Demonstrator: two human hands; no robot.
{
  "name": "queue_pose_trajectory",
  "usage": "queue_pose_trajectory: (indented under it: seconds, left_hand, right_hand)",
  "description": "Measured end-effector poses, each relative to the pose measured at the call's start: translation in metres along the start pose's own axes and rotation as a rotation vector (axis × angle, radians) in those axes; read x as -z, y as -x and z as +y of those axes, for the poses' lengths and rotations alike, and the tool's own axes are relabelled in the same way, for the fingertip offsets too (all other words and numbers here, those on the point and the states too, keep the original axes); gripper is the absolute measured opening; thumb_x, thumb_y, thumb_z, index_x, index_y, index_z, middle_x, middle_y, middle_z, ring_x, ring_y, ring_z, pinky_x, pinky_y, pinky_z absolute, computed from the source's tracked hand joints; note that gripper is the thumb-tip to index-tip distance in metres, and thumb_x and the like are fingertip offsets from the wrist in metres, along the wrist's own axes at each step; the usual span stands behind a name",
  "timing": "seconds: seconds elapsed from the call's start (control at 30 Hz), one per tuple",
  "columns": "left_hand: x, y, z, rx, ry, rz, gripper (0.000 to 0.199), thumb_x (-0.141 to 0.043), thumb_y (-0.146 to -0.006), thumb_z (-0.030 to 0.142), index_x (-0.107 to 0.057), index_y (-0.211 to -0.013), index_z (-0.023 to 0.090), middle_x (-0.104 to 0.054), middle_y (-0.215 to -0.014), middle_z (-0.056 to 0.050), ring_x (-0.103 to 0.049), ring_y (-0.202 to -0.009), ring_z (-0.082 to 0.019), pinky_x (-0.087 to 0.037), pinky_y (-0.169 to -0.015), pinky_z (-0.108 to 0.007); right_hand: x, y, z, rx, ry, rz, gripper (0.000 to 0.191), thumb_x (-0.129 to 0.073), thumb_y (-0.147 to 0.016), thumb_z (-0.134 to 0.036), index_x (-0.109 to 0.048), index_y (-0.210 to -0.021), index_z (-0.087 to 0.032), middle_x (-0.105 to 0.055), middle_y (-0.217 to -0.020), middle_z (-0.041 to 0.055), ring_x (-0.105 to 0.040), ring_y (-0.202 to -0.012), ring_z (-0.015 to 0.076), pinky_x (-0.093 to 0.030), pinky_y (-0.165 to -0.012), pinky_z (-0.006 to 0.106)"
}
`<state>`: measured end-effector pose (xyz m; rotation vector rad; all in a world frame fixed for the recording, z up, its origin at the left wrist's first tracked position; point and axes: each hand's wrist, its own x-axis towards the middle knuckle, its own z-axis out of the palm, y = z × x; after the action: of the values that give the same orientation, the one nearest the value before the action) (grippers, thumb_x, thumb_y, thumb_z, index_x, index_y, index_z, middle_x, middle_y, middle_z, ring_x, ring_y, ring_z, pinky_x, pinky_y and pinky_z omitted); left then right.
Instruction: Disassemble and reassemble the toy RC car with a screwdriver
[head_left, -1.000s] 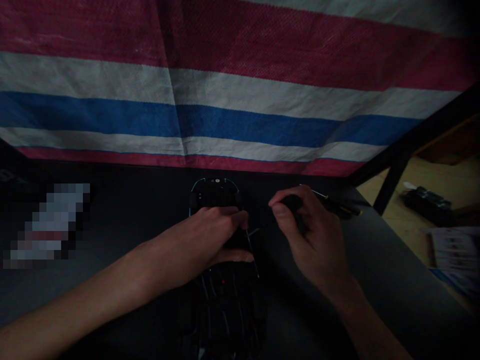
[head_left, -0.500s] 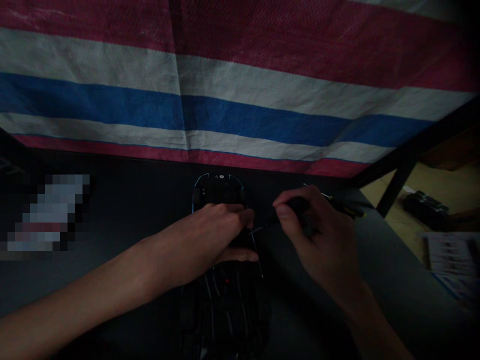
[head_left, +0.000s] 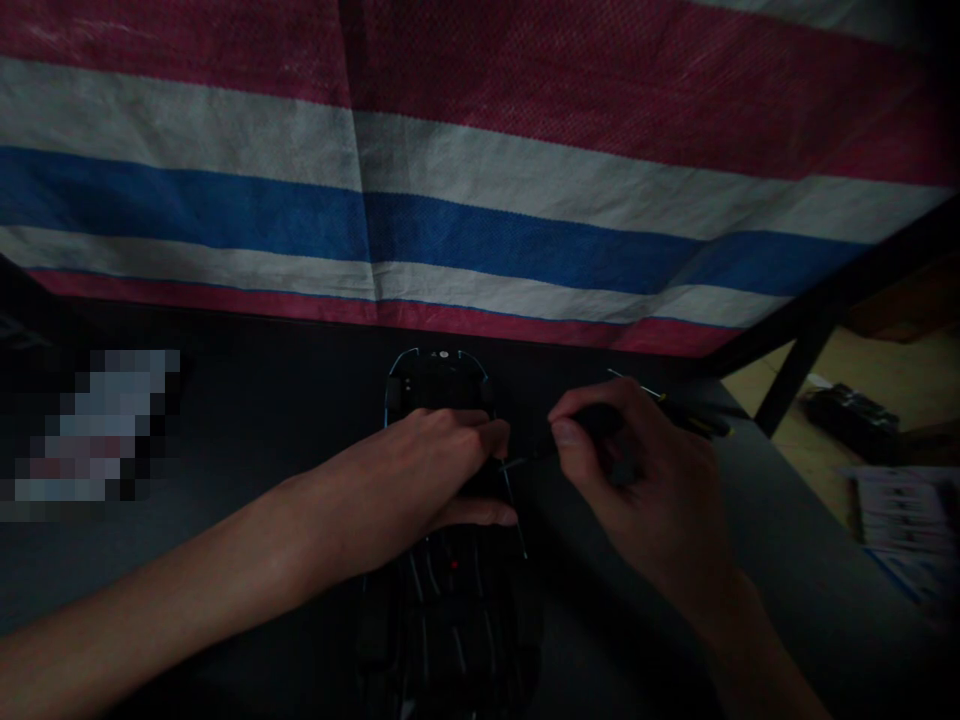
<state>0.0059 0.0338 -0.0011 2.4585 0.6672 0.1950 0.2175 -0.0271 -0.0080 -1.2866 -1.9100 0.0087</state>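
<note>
In the dim middle of the table lies a dark toy car point(head_left: 442, 385) with blue trim along its far edge. My left hand point(head_left: 442, 465) lies across it, fingers and thumb closed round its right side. My right hand point(head_left: 637, 470) is closed round the black handle of a screwdriver point(head_left: 600, 420). Its thin shaft points left to the car's edge, between my left thumb and fingers; the exact contact of the tip is too dark to make out. Nearer to me sits a dark ribbed toy piece point(head_left: 457, 630) with a small red spot; whether it joins the car is unclear.
Behind the dark table point(head_left: 262, 390) hangs a striped red, white and blue sheet point(head_left: 450, 230). A yellow-and-black tool point(head_left: 694, 418) lies beyond my right hand. A blurred-out pale object point(head_left: 105, 430) is at left. Past the right edge are papers point(head_left: 904, 510) and a dark item point(head_left: 851, 415).
My right hand has turned slightly with the screwdriver, its thumb a little lower. My left hand and the toy car stay in place.
</note>
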Motion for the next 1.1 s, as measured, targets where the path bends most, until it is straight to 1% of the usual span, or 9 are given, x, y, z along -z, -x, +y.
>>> queue_pose_trajectory:
  seconds: [0.2,0.33,0.4,0.5,0.63,0.77,0.9,1.03,1.1]
  left_hand:
    - [-0.0015,0.0021,-0.0009,-0.020,-0.014,0.022,0.041,-0.063,-0.098,0.051,-0.064,-0.123,0.019,-0.069,-0.113,-0.007,-0.069,-0.104,-0.023,-0.050,-0.086,-0.034]
    - [-0.0001,0.0027,0.0013,-0.017,-0.018,0.018,0.041,-0.063,-0.098,0.050,-0.063,-0.124,0.018,-0.069,-0.113,-0.007,-0.069,-0.105,-0.024,-0.050,-0.086,-0.034]
    - [0.0009,0.0026,0.0028,-0.013,-0.006,0.017,0.040,-0.063,-0.098,0.050,-0.063,-0.123,0.019,-0.069,-0.113,-0.007,-0.069,-0.105,-0.024,-0.051,-0.086,-0.034]
    - [0.0017,0.0022,0.0042,0.007,0.010,0.006,0.039,-0.064,-0.098,0.050,-0.064,-0.121,0.018,-0.070,-0.112,-0.007,-0.070,-0.103,-0.024,-0.051,-0.085,-0.035]
    - [0.0009,0.0018,0.0030,-0.013,0.013,0.014,0.036,-0.065,-0.098,0.048,-0.065,-0.118,0.018,-0.070,-0.110,-0.007,-0.070,-0.100,-0.023,-0.051,-0.083,-0.034]
    - [0.0000,0.0020,0.0021,-0.014,0.015,0.028,0.037,-0.065,-0.098,0.048,-0.065,-0.118,0.017,-0.070,-0.110,-0.007,-0.070,-0.101,-0.023,-0.052,-0.082,-0.034]
    - [-0.0013,0.0026,0.0030,-0.007,0.025,0.032,0.038,-0.066,-0.097,0.048,-0.065,-0.118,0.017,-0.071,-0.111,-0.007,-0.072,-0.101,-0.024,-0.053,-0.082,-0.035]
    - [-0.0017,0.0032,0.0046,-0.003,-0.004,0.034,0.042,-0.065,-0.098,0.048,-0.064,-0.124,0.016,-0.071,-0.114,-0.010,-0.072,-0.104,-0.026,-0.054,-0.087,-0.038]
    - [-0.0014,0.0032,0.0053,-0.005,-0.006,0.039,0.043,-0.065,-0.098,0.048,-0.064,-0.125,0.015,-0.071,-0.113,-0.011,-0.072,-0.104,-0.026,-0.054,-0.088,-0.038]
  right_hand:
    - [0.0022,0.0006,-0.0018,0.051,0.078,0.003,0.004,-0.052,-0.100,-0.023,-0.056,-0.099,-0.025,-0.064,-0.082,-0.0012,-0.061,-0.066,0.0136,-0.047,-0.060,0.028]
    - [0.0029,0.0012,-0.0047,0.091,0.094,0.034,0.010,-0.059,-0.099,-0.022,-0.054,-0.091,-0.025,-0.062,-0.074,-0.0053,-0.059,-0.061,0.0103,-0.044,-0.058,0.025]
    - [0.0021,0.0011,-0.0057,0.066,0.088,0.060,0.008,-0.060,-0.097,-0.019,-0.054,-0.095,-0.024,-0.063,-0.079,-0.0044,-0.060,-0.064,0.0104,-0.044,-0.058,0.024]
    - [-0.0002,0.0006,-0.0052,0.097,0.107,0.052,0.007,-0.056,-0.097,-0.020,-0.055,-0.103,-0.023,-0.067,-0.090,0.0003,-0.064,-0.077,0.0151,-0.049,-0.067,0.028]
    - [-0.0022,0.0010,-0.0042,0.081,0.128,0.066,0.008,-0.062,-0.097,-0.021,-0.055,-0.096,-0.024,-0.065,-0.080,-0.0041,-0.054,-0.057,0.0105,-0.046,-0.063,0.028]
    - [0.0000,0.0015,-0.0065,0.094,0.112,0.032,0.009,-0.055,-0.099,-0.020,-0.059,-0.106,-0.022,-0.069,-0.088,0.0004,-0.064,-0.075,0.0152,-0.049,-0.071,0.030]
    - [0.0023,0.0020,-0.0089,0.083,0.110,0.044,0.006,-0.061,-0.098,-0.019,-0.059,-0.094,-0.024,-0.066,-0.077,-0.0050,-0.056,-0.058,0.0094,-0.044,-0.059,0.026]
    - [0.0027,0.0023,-0.0086,0.101,0.138,0.040,0.008,-0.050,-0.100,-0.019,-0.058,-0.100,-0.021,-0.067,-0.085,0.0005,-0.062,-0.074,0.0143,-0.047,-0.067,0.029]
    - [0.0033,0.0020,-0.0076,0.121,0.169,0.044,0.008,-0.050,-0.102,-0.021,-0.058,-0.098,-0.021,-0.067,-0.083,0.0008,-0.061,-0.074,0.0151,-0.046,-0.069,0.031]
